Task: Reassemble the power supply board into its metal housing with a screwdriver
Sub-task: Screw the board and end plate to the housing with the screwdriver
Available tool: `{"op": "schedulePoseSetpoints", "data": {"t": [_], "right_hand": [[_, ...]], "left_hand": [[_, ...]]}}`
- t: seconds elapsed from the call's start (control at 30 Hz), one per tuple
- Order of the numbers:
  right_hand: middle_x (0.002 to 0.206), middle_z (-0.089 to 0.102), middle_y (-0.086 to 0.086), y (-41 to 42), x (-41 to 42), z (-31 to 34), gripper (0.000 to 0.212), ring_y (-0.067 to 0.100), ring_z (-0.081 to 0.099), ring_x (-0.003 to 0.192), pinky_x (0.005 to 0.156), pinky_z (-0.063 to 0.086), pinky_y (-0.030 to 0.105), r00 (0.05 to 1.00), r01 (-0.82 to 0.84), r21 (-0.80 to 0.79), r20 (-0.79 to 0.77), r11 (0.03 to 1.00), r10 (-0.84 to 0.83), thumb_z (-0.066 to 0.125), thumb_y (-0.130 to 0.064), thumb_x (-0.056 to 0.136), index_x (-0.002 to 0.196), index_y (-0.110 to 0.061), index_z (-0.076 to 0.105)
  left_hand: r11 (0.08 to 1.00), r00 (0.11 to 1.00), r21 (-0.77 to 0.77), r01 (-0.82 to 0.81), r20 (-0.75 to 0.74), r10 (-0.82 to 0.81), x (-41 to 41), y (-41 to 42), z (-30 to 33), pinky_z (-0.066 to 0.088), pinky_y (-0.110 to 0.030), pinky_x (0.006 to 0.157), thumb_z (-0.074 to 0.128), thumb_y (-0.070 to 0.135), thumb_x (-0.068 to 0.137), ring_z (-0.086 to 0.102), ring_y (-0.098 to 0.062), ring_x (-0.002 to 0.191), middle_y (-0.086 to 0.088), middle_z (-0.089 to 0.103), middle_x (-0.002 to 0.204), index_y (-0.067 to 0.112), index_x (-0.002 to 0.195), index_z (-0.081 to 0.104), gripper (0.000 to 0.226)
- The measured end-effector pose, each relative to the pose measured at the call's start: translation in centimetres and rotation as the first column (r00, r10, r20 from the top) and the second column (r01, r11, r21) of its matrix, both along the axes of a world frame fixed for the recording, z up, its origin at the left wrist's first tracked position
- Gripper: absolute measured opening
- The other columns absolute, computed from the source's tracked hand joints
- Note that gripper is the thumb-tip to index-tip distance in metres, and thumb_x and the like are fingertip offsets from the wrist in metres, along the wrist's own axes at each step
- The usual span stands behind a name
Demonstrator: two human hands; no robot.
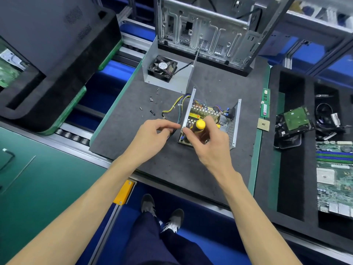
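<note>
Power supply board (205,112) sits inside its metal housing (236,123) near the middle of the dark grey surface (133,121), the housing's long axis running from the person toward the far edge, its two upright side walls flanking the board.

Going from the left: a black foam tray (63,77) lies on the conveyor, well apart from the work. Loose screws (151,104) are scattered on the surface left of the housing. The left hand (152,136) has its fingers curled, fingertips pinching at the near end of the housing's left wall beside the bundle of coloured wires (174,108); whether it holds a screw cannot be made out.

The right hand (208,142) is wrapped around the screwdriver (199,126), which stands nearly upright, yellow cap toward the camera; its shaft and tip are hidden by the fingers, as is the near part of the board.

Behind, the housing cover with fan (162,68) stands beside a bare computer chassis (206,33). To the right lie a memory stick (265,103), a processor chip (263,124), a hard drive (294,121) and a motherboard (334,176), cut off by the frame edge.
</note>
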State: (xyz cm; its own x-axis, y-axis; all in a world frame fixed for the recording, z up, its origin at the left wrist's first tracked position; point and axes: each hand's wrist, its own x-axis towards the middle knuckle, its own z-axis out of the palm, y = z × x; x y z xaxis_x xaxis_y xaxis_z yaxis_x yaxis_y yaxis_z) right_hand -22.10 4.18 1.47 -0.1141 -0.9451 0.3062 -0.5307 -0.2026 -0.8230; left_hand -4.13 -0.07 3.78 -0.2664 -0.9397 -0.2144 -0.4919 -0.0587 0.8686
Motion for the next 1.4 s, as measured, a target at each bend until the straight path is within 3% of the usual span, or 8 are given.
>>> {"op": "schedulePoseSetpoints", "data": {"t": [0.17,0.27,0.4,0.7,0.9,1.2,1.3,1.4], "right_hand": [[0.054,0.039,-0.009,-0.7,0.2,0.6,0.051,0.015,0.035,0.052,0.05,0.03,0.017,1.0,-0.014,-0.004,-0.027,1.0,0.014,0.08,-0.04,0.087,0.08,-0.029,0.03],[0.053,0.043,-0.009,-1.4,0.8,1.0,0.034,0.015,0.041,0.051,0.051,0.039,0.032,0.998,-0.041,0.045,-0.055,0.998,0.043,0.067,-0.047,0.081,0.083,-0.024,0.042],[0.056,0.047,-0.007,-1.9,1.2,0.9,0.035,0.014,0.039,0.055,0.055,0.041,0.039,0.986,-0.082,0.109,-0.139,0.991,0.097,0.057,-0.048,0.074,0.097,-0.022,0.053],[0.071,0.062,-0.005,-1.2,-0.3,0.6,0.02,0.015,0.051,0.06,0.058,0.046,0.026,0.985,-0.173,0.098,0.02,0.98,0.172,0.062,-0.024,0.085,0.086,-0.043,0.055],[0.056,0.048,-0.018,-1.2,-0.7,1.0,0.035,0.003,0.037,0.053,0.051,0.031,0.011,0.979,-0.132,0.122,0.174,0.984,0.11,0.068,-0.019,0.078,0.075,-0.037,0.038],[0.063,0.063,0.007,-1.4,-1.1,1.9,0.005,0.028,0.068,0.059,0.061,0.054,0.044,0.949,-0.236,0.176,0.251,0.956,0.189,0.06,-0.021,0.081,0.083,-0.025,0.058],[0.061,0.061,0.004,-2.3,-0.9,1.7,0.014,0.035,0.066,0.059,0.061,0.053,0.044,0.961,-0.234,0.223,0.199,0.946,0.191,0.071,-0.009,0.085,0.084,-0.013,0.058],[0.059,0.055,0.006,-2.7,-1.2,2.1,0.027,0.034,0.052,0.058,0.061,0.046,0.035,0.95,-0.255,0.221,0.241,0.941,0.201,0.073,-0.033,0.078,0.087,-0.011,0.061]], "left_hand": [[0.937,0.996,-0.338,-0.09,-0.012,0.091,-0.5,0.2,2.3,0.045,-0.009,0.074,0.058,0.024,0.099,0.06,-0.003,0.09,0.007,0.067,0.099,0.022,0.105,0.071,0.013],[0.886,1.0,-0.463,0.012,-0.017,-0.023,-1.5,0.4,5.1,0.046,-0.018,0.065,0.07,0.04,0.089,0.058,-0.016,0.074,0.005,0.059,0.082,0.024,0.097,0.064,0.018],[0.847,0.948,-0.463,0.261,0.289,-0.135,-2.5,-0.1,7.0,0.048,-0.035,0.068,0.077,0.036,0.082,0.048,-0.013,0.067,0.004,0.051,0.075,0.015,0.081,0.066,0.024],[0.758,0.88,-0.463,0.459,0.352,-0.318,-2.7,-0.1,7.8,0.047,-0.034,0.085,0.071,0.01,0.086,0.056,-0.016,0.094,0.002,0.061,0.099,0.012,0.103,0.067,0.017],[0.829,0.904,-0.474,0.298,0.42,-0.085,-3.6,0.5,8.0,0.049,-0.04,0.072,0.07,0.047,0.081,0.056,-0.02,0.078,0.005,0.056,0.082,0.015,0.089,0.058,0.035],[0.792,0.781,-0.353,0.498,0.579,-0.234,-3.6,-0.6,9.5,0.051,-0.041,0.072,0.058,0.053,0.086,0.06,-0.023,0.079,0.007,0.06,0.079,0.023,0.095,0.065,0.031],[0.821,0.781,-0.35,0.451,0.601,-0.172,-4.0,-1.2,9.4,0.051,-0.039,0.069,0.067,0.045,0.086,0.061,-0.028,0.078,0.001,0.063,0.074,0.024,0.088,0.063,0.021],[0.787,0.746,-0.314,0.531,0.614,-0.258,-3.7,-1.8,9.8,0.037,-0.033,0.066,0.067,0.03,0.088,0.056,-0.022,0.079,0.011,0.051,0.072,0.027,0.095,0.068,0.008]]}}
